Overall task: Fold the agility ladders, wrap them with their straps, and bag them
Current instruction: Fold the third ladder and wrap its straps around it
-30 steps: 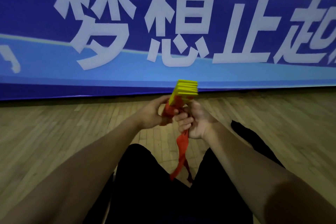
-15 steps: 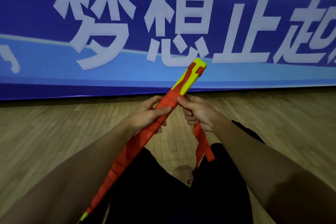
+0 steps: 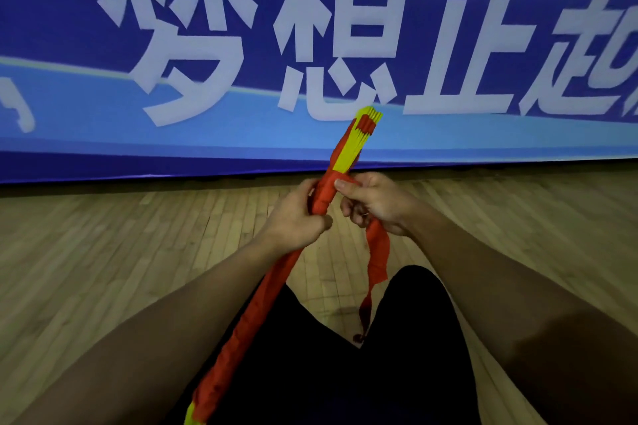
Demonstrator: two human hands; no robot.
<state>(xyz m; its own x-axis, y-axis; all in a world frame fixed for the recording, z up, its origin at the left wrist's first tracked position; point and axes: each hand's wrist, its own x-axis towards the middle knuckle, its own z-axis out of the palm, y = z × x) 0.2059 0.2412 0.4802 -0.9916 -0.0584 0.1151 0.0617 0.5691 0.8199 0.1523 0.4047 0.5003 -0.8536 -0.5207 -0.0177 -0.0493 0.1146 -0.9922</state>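
1. Left hand [image 3: 297, 217] grips the folded ladder [image 3: 348, 152], which slants up beyond it.
2. Right hand [image 3: 374, 203] pinches the strap [image 3: 378, 255] just beside it; the tail hangs below.
3. Folding looks done; wrapping seems nearly finished. Bagging remains; no bag shows.

**Count in view**

One folded ladder bundle [image 3: 348, 148] of yellow rungs, one red strap [image 3: 378, 252] trailing from it, two hands, left hand [image 3: 297, 214] and right hand [image 3: 376, 203], one blue banner [image 3: 103, 134], one wooden floor [image 3: 103, 252].
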